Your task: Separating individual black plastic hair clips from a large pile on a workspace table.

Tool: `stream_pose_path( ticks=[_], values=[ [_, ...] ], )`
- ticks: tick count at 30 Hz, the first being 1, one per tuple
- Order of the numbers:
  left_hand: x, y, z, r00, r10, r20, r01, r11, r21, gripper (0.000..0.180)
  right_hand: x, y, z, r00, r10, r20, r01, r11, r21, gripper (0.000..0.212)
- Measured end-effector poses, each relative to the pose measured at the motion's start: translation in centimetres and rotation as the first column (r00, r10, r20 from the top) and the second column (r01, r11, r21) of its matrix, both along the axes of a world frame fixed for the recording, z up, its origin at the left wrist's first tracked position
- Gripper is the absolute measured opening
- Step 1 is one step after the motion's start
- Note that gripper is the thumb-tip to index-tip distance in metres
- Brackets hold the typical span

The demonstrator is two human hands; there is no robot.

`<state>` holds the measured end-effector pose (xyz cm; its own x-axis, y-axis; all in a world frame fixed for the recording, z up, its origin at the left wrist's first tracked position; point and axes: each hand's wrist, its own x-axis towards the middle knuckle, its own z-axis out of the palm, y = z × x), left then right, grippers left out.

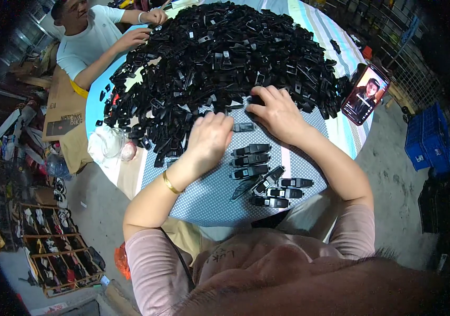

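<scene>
A large heap of black plastic parts (225, 52), some with shiny metal-looking bits, covers most of the round table (198, 203). At the heap's near edge, my left hand (210, 138) has its fingers curled. A dark, glossy flat piece (243, 127) sticks out beside its thumb and looks pinched there, though the fingertips are hidden. My right hand (276, 111) reaches to the heap with thumb and forefinger apart, and no part shows in its grasp. Nearer to me lie several longer black parts with light metal-looking middles (250, 160), some stacked in rows and others (277, 193) grouped at odd angles.
A phone (366, 95) with a lit screen stands at the table's right edge. A clear plastic bag (106, 142) lies at the left edge. Across the table on the left, a co-worker (96, 37) has both hands at the heap. Blue crates (430, 137) stand on the right floor.
</scene>
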<state>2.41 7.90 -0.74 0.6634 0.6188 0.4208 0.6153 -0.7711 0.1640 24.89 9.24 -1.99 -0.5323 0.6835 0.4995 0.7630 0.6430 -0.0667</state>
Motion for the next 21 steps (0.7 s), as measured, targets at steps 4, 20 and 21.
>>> stream_pose_path(
  ticks=[4, 20, 21],
  values=[
    [0.0, 0.1, -0.2, 0.999, 0.049, -0.002, -0.049, 0.994, 0.101, 0.018, 0.8, -0.3, 0.4, 0.993, 0.091, -0.074, -0.09, 0.996, 0.011, 0.03],
    [0.4, -0.8, -0.7, 0.976, -0.057, 0.21, 0.063, 0.998, -0.022, 0.018, 1.0, -2.3, 1.5, 0.97, 0.096, -0.221, -0.176, 0.908, -0.379, 0.028],
    [0.3, -0.7, -0.9, 0.974, -0.061, 0.216, 0.068, 0.997, -0.022, 0.017, 1.0, -2.6, 1.8, 0.97, 0.099, -0.222, -0.18, 0.908, -0.379, 0.028]
  ],
)
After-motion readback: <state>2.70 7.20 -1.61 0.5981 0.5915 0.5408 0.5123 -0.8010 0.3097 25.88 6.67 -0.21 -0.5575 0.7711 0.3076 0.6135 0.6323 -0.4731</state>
